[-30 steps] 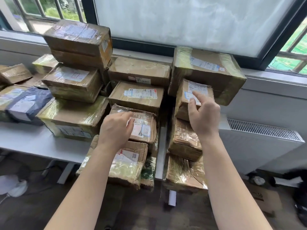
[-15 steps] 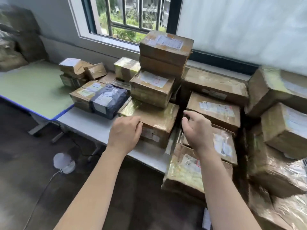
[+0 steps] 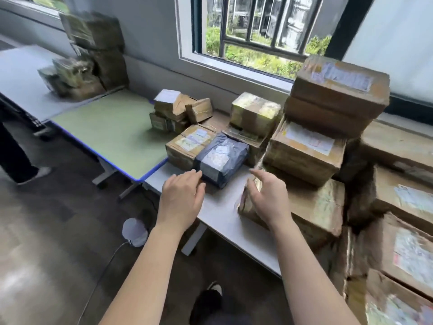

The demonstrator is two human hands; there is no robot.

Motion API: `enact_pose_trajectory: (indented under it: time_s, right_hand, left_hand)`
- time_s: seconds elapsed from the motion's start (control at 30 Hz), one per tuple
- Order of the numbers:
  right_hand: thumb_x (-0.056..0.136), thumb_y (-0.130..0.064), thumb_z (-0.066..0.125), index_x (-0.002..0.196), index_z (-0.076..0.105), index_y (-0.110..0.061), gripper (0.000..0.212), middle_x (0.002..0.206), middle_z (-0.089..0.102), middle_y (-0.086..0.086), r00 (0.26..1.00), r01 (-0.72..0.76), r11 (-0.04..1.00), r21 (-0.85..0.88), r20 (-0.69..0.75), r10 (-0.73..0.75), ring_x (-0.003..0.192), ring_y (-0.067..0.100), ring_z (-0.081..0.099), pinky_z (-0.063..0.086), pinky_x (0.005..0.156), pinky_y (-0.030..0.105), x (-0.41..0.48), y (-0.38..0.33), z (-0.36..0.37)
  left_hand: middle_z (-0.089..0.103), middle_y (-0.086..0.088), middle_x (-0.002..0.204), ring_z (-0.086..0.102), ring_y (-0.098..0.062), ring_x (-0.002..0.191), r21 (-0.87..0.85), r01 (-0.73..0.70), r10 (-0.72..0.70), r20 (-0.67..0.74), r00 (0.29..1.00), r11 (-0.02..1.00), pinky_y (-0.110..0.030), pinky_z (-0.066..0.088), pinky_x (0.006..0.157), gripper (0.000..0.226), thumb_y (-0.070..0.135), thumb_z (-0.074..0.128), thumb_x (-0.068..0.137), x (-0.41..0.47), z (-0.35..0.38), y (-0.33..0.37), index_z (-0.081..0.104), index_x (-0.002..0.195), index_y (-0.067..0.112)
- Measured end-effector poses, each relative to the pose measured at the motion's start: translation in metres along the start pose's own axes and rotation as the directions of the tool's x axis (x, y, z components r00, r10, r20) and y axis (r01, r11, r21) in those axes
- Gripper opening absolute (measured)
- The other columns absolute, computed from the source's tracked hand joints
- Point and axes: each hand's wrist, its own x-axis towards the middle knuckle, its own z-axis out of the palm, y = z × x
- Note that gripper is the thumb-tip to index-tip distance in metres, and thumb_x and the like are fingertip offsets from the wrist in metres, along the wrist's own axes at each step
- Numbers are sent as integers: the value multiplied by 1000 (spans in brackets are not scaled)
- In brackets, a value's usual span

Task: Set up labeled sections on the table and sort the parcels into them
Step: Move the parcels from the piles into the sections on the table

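Observation:
Many taped brown cardboard parcels are stacked along the window side of a white table (image 3: 220, 214). A dark blue plastic-wrapped parcel (image 3: 221, 159) lies near the table's front edge. My left hand (image 3: 181, 200) hovers just in front of it, fingers relaxed, holding nothing. My right hand (image 3: 269, 198) hangs with loosely curled fingers over the left end of a large shiny taped box (image 3: 314, 207), also empty. A tall stack of brown boxes (image 3: 328, 113) stands behind that box.
A green-topped table (image 3: 112, 134) with a blue edge adjoins on the left, bare apart from small boxes (image 3: 180, 111) at its right end. Farther left, a grey table (image 3: 21, 83) carries more parcels (image 3: 82, 73). Another person's legs (image 3: 14, 156) stand at far left. A white round device (image 3: 134, 232) lies on the floor.
My view has swung left, away from the parcels on the right. Both hands left the boxes they touched and now hover, empty, near the blue parcel and the big shiny box.

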Motion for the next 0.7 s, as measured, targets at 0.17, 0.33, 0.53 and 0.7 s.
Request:
enact_pose_trajectory:
  time_s: [0.17,0.33,0.53,0.7]
  right_hand:
    - [92,-18,58,125,65,-11,34,124,67,5,1000,9,1000,29,-12,-9,116,21,60,41,96,26,72,-19,45]
    - [93,-17,58,127,64,-11,35,125,66,6,1000,16,996,86,16,-18,118,20,59,41,98,26,143,-47,80]
    - [94,-21,58,123,65,-12,32,119,68,5,1000,-15,987,157,27,11,109,18,62,50,95,37,197,-70,122]
    - [94,-24,59,120,68,-13,30,114,70,1,993,-120,961,251,54,110,101,13,66,54,87,30,238,-91,167]
  left_hand:
    - [70,-5,107,65,-24,97,3,10,-9,-35,999,1000,-41,47,86,33,27,49,89,62,6,-49,67,112,10]
    - [70,-5,106,65,-26,96,28,36,-35,-43,998,999,-39,46,88,37,29,45,88,127,8,-103,67,110,10]
    - [67,-10,118,63,-26,108,18,79,-79,8,997,997,-45,44,96,44,32,42,90,178,20,-158,66,117,7]
    - [65,-11,121,61,-27,112,-31,103,-101,48,994,994,-44,41,100,44,31,45,88,225,31,-206,65,121,7]
